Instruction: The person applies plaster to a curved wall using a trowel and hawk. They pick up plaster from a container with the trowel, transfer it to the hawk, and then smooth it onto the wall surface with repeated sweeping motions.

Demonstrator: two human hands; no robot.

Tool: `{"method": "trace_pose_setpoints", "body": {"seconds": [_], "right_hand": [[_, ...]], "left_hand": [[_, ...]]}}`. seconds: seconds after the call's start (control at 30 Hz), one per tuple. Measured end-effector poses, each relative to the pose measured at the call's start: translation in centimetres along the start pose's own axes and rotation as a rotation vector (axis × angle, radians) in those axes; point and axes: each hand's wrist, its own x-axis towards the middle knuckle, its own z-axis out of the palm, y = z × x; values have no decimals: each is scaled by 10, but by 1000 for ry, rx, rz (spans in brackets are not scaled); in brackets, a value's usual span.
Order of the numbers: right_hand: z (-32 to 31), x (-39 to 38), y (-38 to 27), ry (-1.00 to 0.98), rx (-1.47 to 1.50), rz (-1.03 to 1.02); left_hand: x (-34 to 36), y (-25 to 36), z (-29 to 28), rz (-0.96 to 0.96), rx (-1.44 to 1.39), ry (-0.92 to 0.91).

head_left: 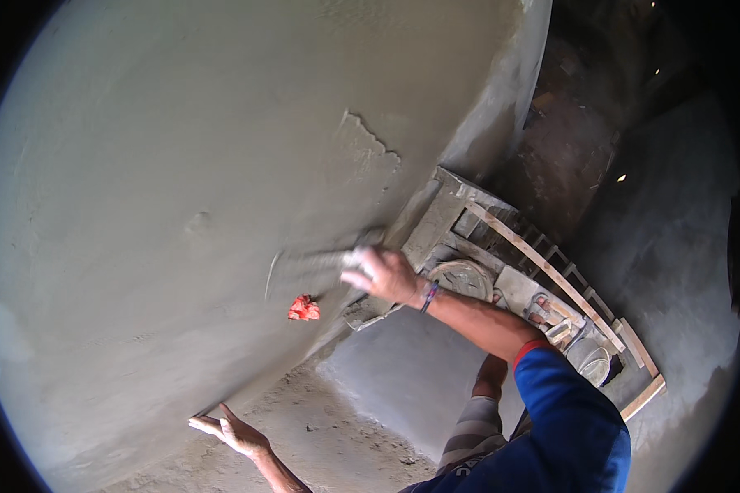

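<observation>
My right hand (378,271), blurred by motion, is wrapped round the handle of a trowel (312,262) whose blurred blade lies against the grey plastered wall (164,148). A crumpled red-and-white scrap (303,308) shows on the wall just below the blade. A raised patch of wet plaster (367,148) is above it. My left hand (230,429) is low at the left against the wall, its fingers stretched out along a thin dark edge that I cannot make out.
A ledge (436,205) with a round bucket (460,281), wooden battens (543,263), a white pail (588,357) and small items stands at my right beside a railing. Below are a dusty floor strip (329,411) and a smooth grey surface (395,370). A darker lower area (575,140) lies beyond.
</observation>
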Motion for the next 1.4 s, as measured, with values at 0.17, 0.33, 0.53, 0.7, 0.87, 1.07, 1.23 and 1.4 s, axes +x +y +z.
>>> {"method": "trace_pose_setpoints", "body": {"seconds": [0.17,0.33,0.53,0.7,0.87,1.07,1.23,1.4], "right_hand": [[-7,-53,-20,282,418,560],[-17,-54,57,870,1147,1275],[-20,34,24,736,1126,1026],[-51,105,-70,537,761,661],[-19,124,-164,323,212,179],[-2,85,-186,56,204,-55],[-36,112,-203,230,276,109],[-20,147,-191,222,-27,-33]], "left_hand": [[7,-14,-23,9,54,51],[4,-10,-16,10,62,19],[2,-8,-13,15,69,46],[5,-7,-11,17,48,56],[5,-9,-16,4,7,64],[7,-4,-19,-9,-11,32],[3,2,-26,-27,60,54],[5,-1,-26,10,48,29]]}}
